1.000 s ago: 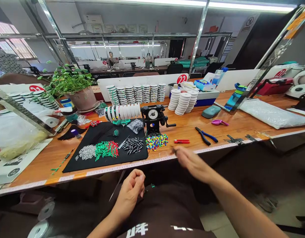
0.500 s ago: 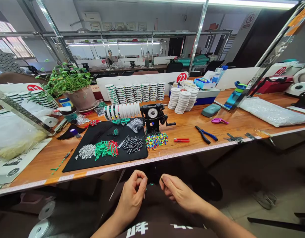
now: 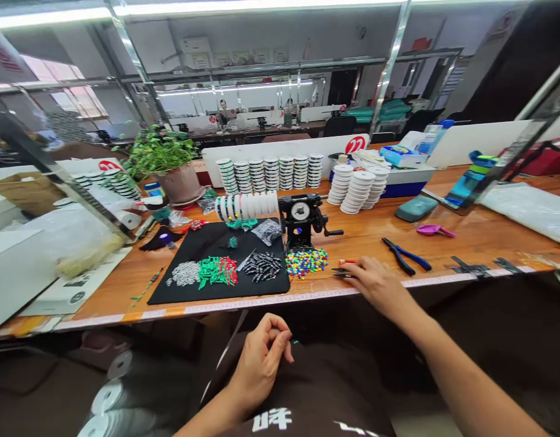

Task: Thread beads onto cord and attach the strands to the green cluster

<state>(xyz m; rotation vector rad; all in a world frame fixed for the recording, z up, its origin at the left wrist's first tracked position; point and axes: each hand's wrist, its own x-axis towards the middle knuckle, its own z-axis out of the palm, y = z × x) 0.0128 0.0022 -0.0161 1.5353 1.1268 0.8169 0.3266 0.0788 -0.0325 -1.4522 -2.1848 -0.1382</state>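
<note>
My right hand (image 3: 375,285) reaches over the table's front edge, its fingers closed on a small dark two-bladed tool (image 3: 342,273) that looks like thread snips. The blades point left, beside a red object (image 3: 348,261) that the fingers partly cover. My left hand (image 3: 264,358) stays low over my lap with thumb and fingers pinched together. What it holds, if anything, is too small to make out. A tiny green piece (image 3: 296,342) shows just right of its fingertips. Multicoloured beads (image 3: 307,262) lie left of the tool's tips.
A black mat (image 3: 180,295) carries silver beads (image 3: 186,274), green and red tubes (image 3: 217,271) and black pieces (image 3: 262,266). Behind stands a hand-cranked winder (image 3: 300,218) with white spools (image 3: 248,205). Blue-handled pliers (image 3: 406,257) and a pink scoop (image 3: 435,230) lie to the right.
My right hand has moved from the lap up and right onto the table, where the dark tool now shows by the red object. My left hand remains pinched over the lap. The view has shifted.
</note>
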